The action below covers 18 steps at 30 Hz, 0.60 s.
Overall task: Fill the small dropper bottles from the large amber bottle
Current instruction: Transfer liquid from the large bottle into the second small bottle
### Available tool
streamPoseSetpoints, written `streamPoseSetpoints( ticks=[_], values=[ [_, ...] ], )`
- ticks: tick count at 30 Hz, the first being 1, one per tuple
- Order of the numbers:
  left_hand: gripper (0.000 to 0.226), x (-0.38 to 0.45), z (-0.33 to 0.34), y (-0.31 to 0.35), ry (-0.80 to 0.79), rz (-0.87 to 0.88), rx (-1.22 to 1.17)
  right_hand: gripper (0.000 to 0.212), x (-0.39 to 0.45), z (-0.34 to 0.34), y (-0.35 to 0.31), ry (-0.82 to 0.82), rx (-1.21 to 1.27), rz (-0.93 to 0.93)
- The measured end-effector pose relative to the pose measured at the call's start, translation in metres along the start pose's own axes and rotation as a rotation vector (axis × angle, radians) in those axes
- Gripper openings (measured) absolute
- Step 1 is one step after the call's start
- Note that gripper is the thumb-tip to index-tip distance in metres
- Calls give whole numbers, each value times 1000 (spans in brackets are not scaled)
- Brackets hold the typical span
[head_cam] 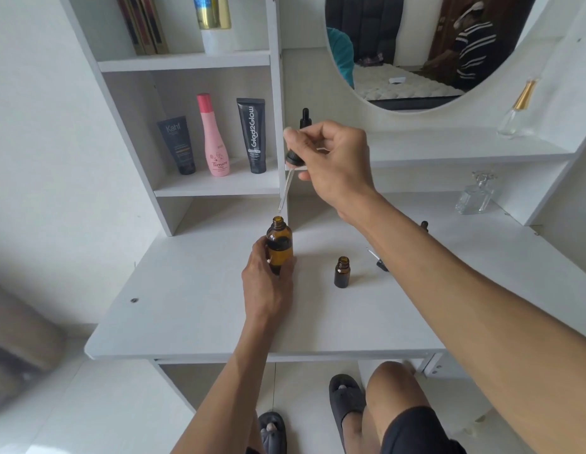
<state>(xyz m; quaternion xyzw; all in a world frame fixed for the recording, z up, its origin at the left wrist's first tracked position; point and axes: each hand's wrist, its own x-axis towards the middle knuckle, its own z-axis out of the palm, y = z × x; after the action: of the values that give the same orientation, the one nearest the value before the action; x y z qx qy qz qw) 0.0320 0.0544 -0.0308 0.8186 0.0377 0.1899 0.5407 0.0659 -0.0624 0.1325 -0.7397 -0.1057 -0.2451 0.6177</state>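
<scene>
Glass dropper pipette with black cap (290, 173) was pinched by right hand (334, 162), tip just above large amber bottle (279, 245) mouth; bottle was gripped upright by left hand (268, 283).

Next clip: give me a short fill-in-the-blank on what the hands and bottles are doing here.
1. The left hand steadies the large amber bottle, whose mouth is ____.
2. The right hand holds a glass ____ above that bottle.
3. The small amber bottle stands on the white desk with no ____ on it.

Missing words: open; dropper; cap
</scene>
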Motion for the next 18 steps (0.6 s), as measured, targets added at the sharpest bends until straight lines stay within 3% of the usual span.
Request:
streamPoseSetpoints(
  ticks=[18],
  values=[
    [45, 0, -2, -2, -2, 43, 8, 23, -13, 30, 40, -197, -218, 48]
  ],
)
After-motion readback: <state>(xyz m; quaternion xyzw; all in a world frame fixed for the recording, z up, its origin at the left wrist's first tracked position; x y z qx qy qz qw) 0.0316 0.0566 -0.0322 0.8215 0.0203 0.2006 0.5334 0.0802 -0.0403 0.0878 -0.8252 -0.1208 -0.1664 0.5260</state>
